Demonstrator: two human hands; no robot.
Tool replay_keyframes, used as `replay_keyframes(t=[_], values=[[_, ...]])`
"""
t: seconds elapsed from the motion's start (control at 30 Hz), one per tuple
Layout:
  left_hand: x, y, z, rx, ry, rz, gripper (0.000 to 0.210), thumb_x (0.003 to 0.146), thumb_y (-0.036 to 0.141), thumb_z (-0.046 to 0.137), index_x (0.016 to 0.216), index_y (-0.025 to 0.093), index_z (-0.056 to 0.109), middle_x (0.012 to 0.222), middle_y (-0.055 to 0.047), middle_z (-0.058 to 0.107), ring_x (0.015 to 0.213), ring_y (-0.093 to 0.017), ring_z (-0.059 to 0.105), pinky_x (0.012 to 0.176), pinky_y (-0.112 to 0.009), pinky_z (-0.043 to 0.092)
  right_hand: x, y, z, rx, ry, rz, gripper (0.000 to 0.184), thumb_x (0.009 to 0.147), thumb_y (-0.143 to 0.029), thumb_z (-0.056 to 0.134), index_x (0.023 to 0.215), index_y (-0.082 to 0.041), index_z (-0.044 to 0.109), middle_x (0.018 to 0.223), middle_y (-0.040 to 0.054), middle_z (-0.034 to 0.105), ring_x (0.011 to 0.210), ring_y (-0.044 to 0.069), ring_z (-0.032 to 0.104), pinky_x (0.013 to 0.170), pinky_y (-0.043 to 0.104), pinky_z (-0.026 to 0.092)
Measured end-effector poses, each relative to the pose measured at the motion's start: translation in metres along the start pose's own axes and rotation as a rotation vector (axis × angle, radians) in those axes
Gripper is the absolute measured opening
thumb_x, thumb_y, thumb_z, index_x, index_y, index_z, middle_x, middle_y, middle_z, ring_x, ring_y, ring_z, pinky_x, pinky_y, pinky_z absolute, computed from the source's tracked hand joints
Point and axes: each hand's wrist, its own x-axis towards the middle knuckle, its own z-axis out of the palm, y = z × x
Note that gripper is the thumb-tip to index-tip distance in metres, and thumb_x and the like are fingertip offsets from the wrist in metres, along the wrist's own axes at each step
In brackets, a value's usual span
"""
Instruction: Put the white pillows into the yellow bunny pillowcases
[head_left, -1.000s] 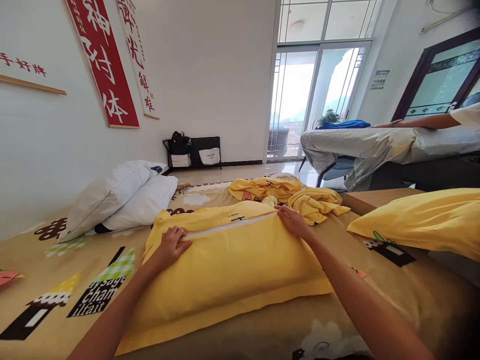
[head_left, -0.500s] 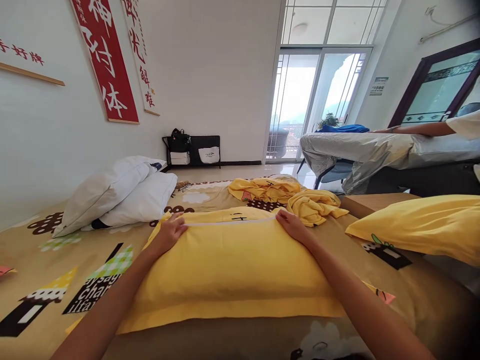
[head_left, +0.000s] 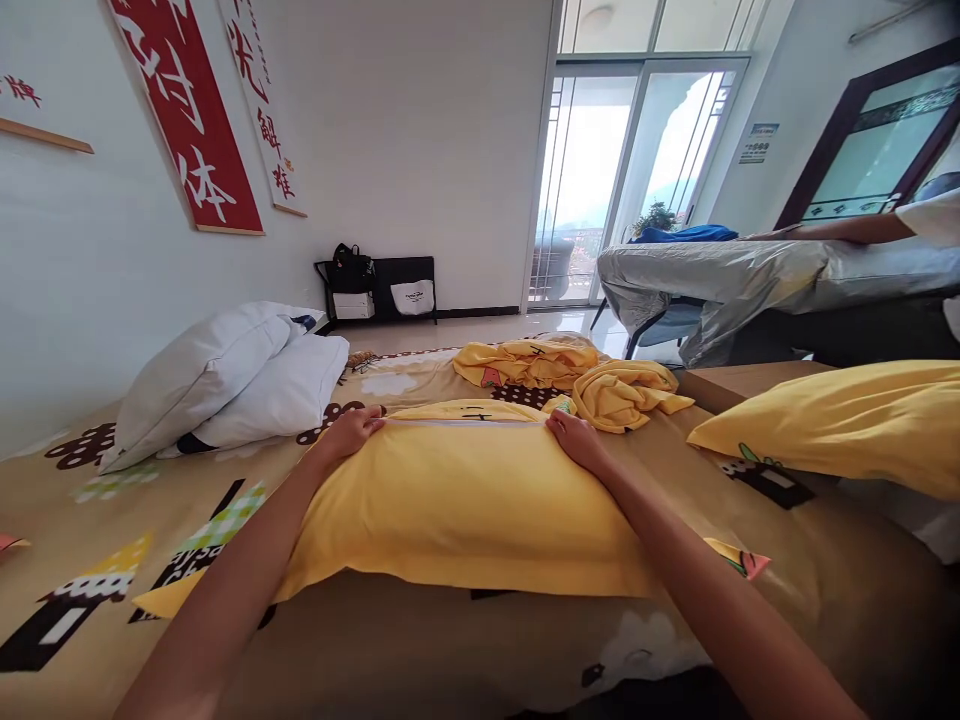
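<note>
A plump pillow in a yellow pillowcase (head_left: 457, 500) lies in front of me on the patterned bed. Along its far side runs a thin white strip, with a printed yellow flap just beyond it. At the far left corner, my left hand (head_left: 351, 436) has its fingers closed on the cloth. My right hand (head_left: 576, 438) pinches the far right part of the same edge, its fingertips partly hidden. Both forearms reach over the pillow's sides. Its near hem hangs wavy, a little off the sheet in the middle.
Two white pillows (head_left: 217, 375) are stacked at the left. Crumpled yellow cloths (head_left: 619, 395) lie beyond my hands. Another yellow-covered pillow (head_left: 847, 425) rests at the right, near a cardboard box (head_left: 742, 378). A person's arm (head_left: 847, 230) lies over a plastic-covered table (head_left: 675, 262).
The pillow's near hem has risen and shifted away from me, and its front has become more creased. Both hands keep their hold on the far edge. My view has tilted slightly down.
</note>
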Motion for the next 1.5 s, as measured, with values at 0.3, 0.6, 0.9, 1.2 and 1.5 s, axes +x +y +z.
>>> replay_keyframes(t=[0.3,0.6,0.9,1.2,1.5], values=[[-0.039,0.032,-0.036,-0.115,0.212,-0.034,0.032,0.082,0.05,0.04,0.069,0.021,0.04,0.06,0.005,0.04,0.058,-0.011,0.039,0.055,-0.022,0.032,-0.012,-0.035,-0.052,0.136,0.159,-0.126,0.023,0.088,-0.037,0.037,0.071,-0.022,0.043,0.067,0.0014,0.057,0.065,0.017,0.052,0.061,0.027,0.034],[-0.058,0.072,-0.11,0.192,0.399,0.129,0.027,0.083,0.041,0.045,0.066,0.021,0.041,0.047,0.007,0.039,0.045,-0.009,0.036,0.05,-0.022,0.029,-0.011,-0.077,-0.113,-0.082,0.42,-0.268,0.028,0.089,-0.036,0.035,0.065,-0.023,0.038,0.054,0.0008,0.048,0.051,0.015,0.04,0.055,0.028,0.024],[-0.062,0.091,-0.111,0.231,0.657,0.163,0.025,0.083,0.039,0.047,0.065,0.021,0.045,0.045,0.007,0.038,0.043,-0.009,0.034,0.049,-0.022,0.027,-0.016,-0.089,-0.111,-0.051,0.546,-0.227,0.044,0.092,-0.046,0.032,0.056,-0.022,0.036,0.047,-0.0012,0.044,0.047,0.012,0.036,0.055,0.027,0.026],[-0.037,0.068,-0.046,0.277,0.285,-0.005,0.024,0.086,0.039,0.04,0.069,0.022,0.04,0.053,0.003,0.046,0.05,-0.014,0.046,0.055,-0.024,0.03,-0.011,-0.096,-0.059,-0.2,0.251,-0.189,0.046,0.095,-0.045,0.035,0.063,-0.021,0.057,0.066,0.0057,0.067,0.057,0.016,0.055,0.057,0.028,0.026],[-0.02,-0.006,0.02,0.234,0.261,-0.204,0.026,0.087,0.039,0.038,0.068,0.022,0.041,0.054,0.002,0.049,0.054,-0.015,0.048,0.055,-0.024,0.029,0.015,-0.036,0.021,0.02,0.115,-0.034,0.042,0.093,-0.043,0.032,0.061,-0.022,0.048,0.058,0.0032,0.057,0.055,0.015,0.048,0.057,0.028,0.027]])
